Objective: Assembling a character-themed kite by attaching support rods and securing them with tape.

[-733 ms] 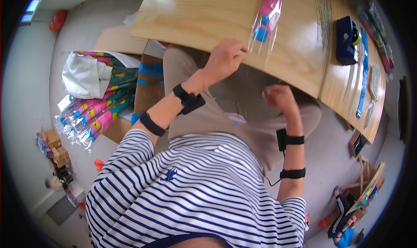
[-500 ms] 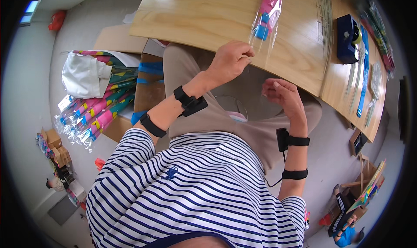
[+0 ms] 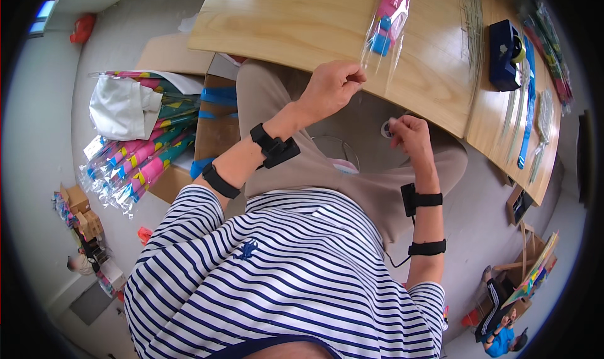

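On the wooden table [image 3: 277, 26] lies a long, clear plastic sleeve [image 3: 382, 43] with a pink, blue and yellow printed item in it. Its near end reaches toward the table's front edge. At that edge, just beside the sleeve's end, my left hand [image 3: 332, 90] is closed in a pinch. Whatever its fingertips hold is too small to make out. Lower and to the right, over my right knee, my right hand [image 3: 413, 136] has its thumb and fingers pressed together. A small white ring-shaped thing [image 3: 385, 130] shows beside its fingertips; whether they hold it is unclear.
A dark blue tape dispenser [image 3: 501, 54] stands at the right, near thin sticks and a blue strip [image 3: 527, 126]. Left of my legs, several colourful wrapped bundles [image 3: 148, 164] lie under a white cloth [image 3: 119, 110], by a cardboard box [image 3: 217, 132]. Another person [image 3: 500, 340] sits far right.
My right hand has shifted slightly and its fingers have drawn together, with the white ring-shaped thing now showing beside them. My left hand has barely moved.
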The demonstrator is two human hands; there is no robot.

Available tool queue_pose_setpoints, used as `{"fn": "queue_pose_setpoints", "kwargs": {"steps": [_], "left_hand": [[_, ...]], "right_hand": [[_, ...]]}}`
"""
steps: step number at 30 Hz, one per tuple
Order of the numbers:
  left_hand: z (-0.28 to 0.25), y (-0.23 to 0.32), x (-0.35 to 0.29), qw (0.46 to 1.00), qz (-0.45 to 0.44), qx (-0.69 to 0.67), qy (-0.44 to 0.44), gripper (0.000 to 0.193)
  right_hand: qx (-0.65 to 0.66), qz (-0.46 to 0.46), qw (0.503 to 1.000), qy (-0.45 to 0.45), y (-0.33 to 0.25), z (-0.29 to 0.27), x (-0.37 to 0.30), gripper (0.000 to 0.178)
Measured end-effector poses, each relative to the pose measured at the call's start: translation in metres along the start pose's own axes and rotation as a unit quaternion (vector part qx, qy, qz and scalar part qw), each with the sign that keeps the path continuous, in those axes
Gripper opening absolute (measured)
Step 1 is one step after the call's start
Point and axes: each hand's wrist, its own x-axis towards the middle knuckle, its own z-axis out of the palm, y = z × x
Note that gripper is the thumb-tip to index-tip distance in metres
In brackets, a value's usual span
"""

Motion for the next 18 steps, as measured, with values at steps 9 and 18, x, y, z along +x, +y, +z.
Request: {"fn": "queue_pose_setpoints", "kwargs": {"steps": [9, 18], "left_hand": [[-0.009, -0.017, 0.022, 0.985, 0.110, 0.110, 0.078, 0.020], [0.007, -0.026, 0.054, 0.953, 0.201, 0.218, 0.059, 0.040]], "right_hand": [[-0.133, -0.274, 0.934, 0.186, -0.033, 0.010, 0.004, 0.024], [-0.472, -0.353, 0.770, 0.246, -0.037, 0.018, 0.047, 0.051]]}}
